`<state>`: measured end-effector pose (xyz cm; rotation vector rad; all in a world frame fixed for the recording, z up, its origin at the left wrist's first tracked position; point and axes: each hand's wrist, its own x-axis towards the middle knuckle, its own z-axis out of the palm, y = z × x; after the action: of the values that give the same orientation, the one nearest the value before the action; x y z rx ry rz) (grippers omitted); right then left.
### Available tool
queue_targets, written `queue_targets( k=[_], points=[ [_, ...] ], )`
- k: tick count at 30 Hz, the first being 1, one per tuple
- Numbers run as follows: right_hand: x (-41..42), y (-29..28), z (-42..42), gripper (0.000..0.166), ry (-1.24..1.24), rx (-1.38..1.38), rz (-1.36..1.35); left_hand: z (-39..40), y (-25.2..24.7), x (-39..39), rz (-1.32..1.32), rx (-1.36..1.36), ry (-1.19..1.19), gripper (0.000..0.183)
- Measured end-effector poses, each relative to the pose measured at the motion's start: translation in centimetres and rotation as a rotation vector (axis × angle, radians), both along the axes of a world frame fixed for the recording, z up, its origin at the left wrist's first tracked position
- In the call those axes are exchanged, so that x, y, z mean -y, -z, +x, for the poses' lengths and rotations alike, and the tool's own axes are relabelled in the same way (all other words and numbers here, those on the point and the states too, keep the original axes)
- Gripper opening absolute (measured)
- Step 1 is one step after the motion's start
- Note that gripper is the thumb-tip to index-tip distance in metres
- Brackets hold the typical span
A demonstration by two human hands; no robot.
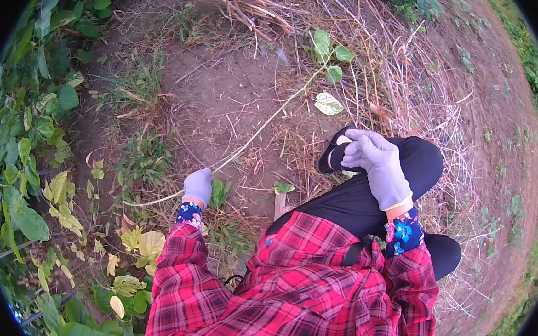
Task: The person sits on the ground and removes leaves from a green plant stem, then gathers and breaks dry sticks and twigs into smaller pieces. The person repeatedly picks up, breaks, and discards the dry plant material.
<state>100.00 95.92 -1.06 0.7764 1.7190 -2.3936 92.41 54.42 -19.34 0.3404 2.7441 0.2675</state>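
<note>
My left hand [198, 187], in a pale knit glove, is closed around a long light-green vine stem [265, 124]. One short end sticks out to the left of the fist; the long part slants up and right to several green leaves [323, 45] at its tip. Over my bent knee, my right hand [373, 159] wears a matching glove, its fingers partly curled and close together. Whether anything small is between those fingers cannot be told. A pale, blotched leaf [328, 103] lies on the soil above my black shoe [336, 151].
Leafy climbing plants [30, 205] line the left side, with yellowing leaves [151, 243] low down near my left sleeve. Dry cut stems [261, 7] are piled at the top, and more dry stalks [399, 72] spread along the right. Grass tufts [142, 154] grow in the brown soil.
</note>
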Motion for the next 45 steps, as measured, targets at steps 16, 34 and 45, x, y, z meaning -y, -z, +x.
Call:
queue_targets(
  k=[16, 34, 45],
  points=[
    [-0.4, -2.2, 2.4, 0.027, 0.076, -0.089, 0.035, -4.1, -1.5, 3.6, -0.483, -0.093, 0.305, 0.015],
    [-15.9, 9.9, 18.4, 0.043, -0.045, 0.432, 1.213, -0.6, -23.4, -39.7, 0.779, -0.243, 0.74, 0.023],
    [-29.6, 16.1, 11.8, 0.071, -0.046, 0.601, 1.298, 8.9, 1.6, -47.3, 0.488, 1.291, -0.336, 0.061]
  ],
)
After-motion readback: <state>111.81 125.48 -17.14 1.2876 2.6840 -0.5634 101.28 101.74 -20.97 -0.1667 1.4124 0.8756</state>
